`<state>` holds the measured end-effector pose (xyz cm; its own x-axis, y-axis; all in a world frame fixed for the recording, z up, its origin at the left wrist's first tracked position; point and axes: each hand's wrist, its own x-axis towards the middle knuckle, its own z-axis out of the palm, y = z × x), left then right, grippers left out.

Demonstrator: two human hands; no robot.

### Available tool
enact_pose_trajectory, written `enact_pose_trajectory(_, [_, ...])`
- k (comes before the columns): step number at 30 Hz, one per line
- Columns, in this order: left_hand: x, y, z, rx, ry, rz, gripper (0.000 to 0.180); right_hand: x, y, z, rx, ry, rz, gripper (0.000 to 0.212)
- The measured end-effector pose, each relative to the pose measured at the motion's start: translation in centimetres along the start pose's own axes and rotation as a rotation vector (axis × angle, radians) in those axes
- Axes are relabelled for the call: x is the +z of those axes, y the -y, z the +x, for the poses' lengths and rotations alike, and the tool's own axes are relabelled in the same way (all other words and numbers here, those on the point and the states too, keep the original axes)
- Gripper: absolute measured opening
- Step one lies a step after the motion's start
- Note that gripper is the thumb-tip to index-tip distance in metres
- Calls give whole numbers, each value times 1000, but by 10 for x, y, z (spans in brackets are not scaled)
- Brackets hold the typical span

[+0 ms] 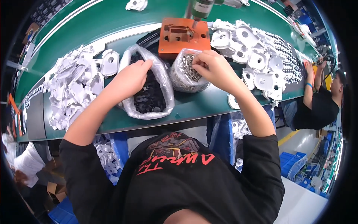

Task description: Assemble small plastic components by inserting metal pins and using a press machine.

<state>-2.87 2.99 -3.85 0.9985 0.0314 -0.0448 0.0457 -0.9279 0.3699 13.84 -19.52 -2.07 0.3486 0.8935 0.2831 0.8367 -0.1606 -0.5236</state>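
In the head view, the left hand [138,76] was over the upper part of a clear plastic bag [169,102], its fingers curled in; whether they had closed on one of the black plastic pieces [149,99] below them could not be told. The right hand [214,67] dipped thumb and fingers into the mouth of a smaller bag [181,81] of small silver screws [192,74], and whether the fingertips met on a screw was likewise unclear. Just beyond the right hand sat an orange fixture [182,31], with no white part seen seated in it, under a green driver [202,8]. Picking out small pieces seemed to be the step in hand, with fitting and fastening apparently not yet begun. Much looked left: white plastic housings [76,80] were heaped left of the left hand, and more white housings [257,59] lay right of the right.
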Motion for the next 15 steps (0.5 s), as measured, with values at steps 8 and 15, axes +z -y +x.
enact_pose_trajectory(8, [-26,18,-25,-113,-301,-95,32,-51,-11,-85,303,-44,-53,34])
enact_pose_trajectory(15, [-44,72,-104,-320,-71,131,44,-26,-13,-177,627,82,-268,56])
